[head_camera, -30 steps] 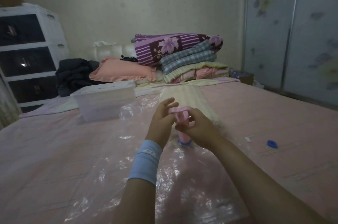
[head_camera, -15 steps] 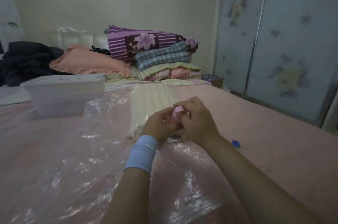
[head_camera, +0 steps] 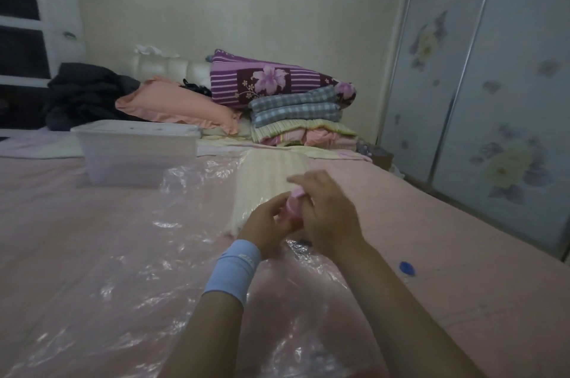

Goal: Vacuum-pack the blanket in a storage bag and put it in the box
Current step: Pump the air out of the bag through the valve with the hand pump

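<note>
Hands (head_camera: 330, 217) gripping pump (head_camera: 294, 203), box (head_camera: 135, 158) behind, cap (head_camera: 406, 268) right

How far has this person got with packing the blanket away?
Done: the folded cream ribbed blanket appears inside the clear plastic storage bag. In hand: the left hand and right hand both grip a small pink pump on the bag, probably drawing air out. Left: the bag looks loose, and the translucent white plastic box waits beside it.

A home bedroom, I'd say.
I see a bed (head_camera: 61, 211) under my fingers (head_camera: 308, 182), pillow (head_camera: 179, 108) and folded bedding (head_camera: 296, 112) beyond them, wardrobe doors (head_camera: 493, 100) to their right.
</note>
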Motion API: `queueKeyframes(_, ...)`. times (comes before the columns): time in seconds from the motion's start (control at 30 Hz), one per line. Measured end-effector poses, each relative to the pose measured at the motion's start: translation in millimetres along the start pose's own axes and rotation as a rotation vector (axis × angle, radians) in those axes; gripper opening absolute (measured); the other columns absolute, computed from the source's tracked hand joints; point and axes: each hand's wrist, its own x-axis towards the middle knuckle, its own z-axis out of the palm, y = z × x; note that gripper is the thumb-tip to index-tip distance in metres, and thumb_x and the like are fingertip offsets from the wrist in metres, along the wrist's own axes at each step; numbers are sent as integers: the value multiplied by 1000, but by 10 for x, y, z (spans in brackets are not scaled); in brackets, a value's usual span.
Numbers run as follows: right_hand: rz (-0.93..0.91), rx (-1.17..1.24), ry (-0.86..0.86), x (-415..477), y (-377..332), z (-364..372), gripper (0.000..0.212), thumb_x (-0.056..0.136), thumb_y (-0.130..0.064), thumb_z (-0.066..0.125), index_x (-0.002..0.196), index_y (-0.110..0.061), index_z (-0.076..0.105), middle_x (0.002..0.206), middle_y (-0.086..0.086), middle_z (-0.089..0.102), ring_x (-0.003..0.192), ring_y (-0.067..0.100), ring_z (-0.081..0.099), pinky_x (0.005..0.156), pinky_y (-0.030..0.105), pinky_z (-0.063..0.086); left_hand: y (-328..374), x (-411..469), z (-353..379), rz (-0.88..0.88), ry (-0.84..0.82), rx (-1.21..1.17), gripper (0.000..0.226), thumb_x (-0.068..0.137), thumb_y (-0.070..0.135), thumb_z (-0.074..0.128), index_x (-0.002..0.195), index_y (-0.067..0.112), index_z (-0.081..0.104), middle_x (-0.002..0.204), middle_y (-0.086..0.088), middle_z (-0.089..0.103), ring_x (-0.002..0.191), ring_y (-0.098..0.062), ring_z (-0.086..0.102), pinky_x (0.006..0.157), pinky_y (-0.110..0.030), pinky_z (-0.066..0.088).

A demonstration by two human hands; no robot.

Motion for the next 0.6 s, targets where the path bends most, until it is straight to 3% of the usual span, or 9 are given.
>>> queueKeyframes(0.03, 22, -10, -89, -51, 28, 66, 43, 91, -31, 37, 122, -27, 66, 119, -5, 54, 105, 19, 56, 82, 37, 52, -1, -9, 1, -8, -2, -7, 28, 72, 31, 70, 97, 42, 65, 91, 5, 71, 87, -11, 64, 85, -28, 54)
queueKeyframes(0.1, 18, 1, -78, -21, 2, 25, 40, 89, -30, 39, 118, -29, 67, 119, -7, 54, 103, 18, 57, 84, 40, 52, -11, -21, 8, -9, 4, -6, 32, 71, 34, 69, 101, 41, 65, 91, 6, 71, 89, -13, 65, 87, -32, 54)
queueKeyframes(0.27, -190, 58, 397, 304, -348, -606, 28, 99, -19, 42, 109, -15, 68, 105, 0, 58, 86, 15, 58, 65, 29, 56, -11, -34, -42, -3, -28, -20, 46, 74, 25, 76, 110, 49, 60, 109, 14, 67, 104, -8, 61, 91, -22, 48)
queueKeyframes(0.37, -209, 66, 495, 304, -338, -661, 24, 102, -14, 46, 109, -12, 68, 105, 3, 58, 87, 14, 57, 67, 24, 53, 5, -43, -32, 14, -42, 55, 45, 73, 28, 79, 106, 51, 59, 113, 12, 61, 106, -7, 57, 95, -28, 48)
queueKeyframes(0.43, -158, 68, 387, 216, -236, -507, 29, 101, -17, 43, 115, -17, 68, 110, -1, 58, 92, 12, 57, 69, 26, 55, 34, -46, -4, 42, 1, 104, 47, 68, 29, 82, 101, 53, 58, 109, 10, 62, 101, -8, 58, 93, -31, 49)
queueKeyframes(0.6, 2, 13, -143, -95, 51, -76, 39, 91, -30, 38, 119, -29, 64, 118, -8, 53, 103, 16, 56, 83, 39, 52, 37, -45, 34, 7, 48, 117, 34, 59, 41, 78, 89, 50, 63, 94, 11, 68, 89, -11, 63, 87, -36, 53)
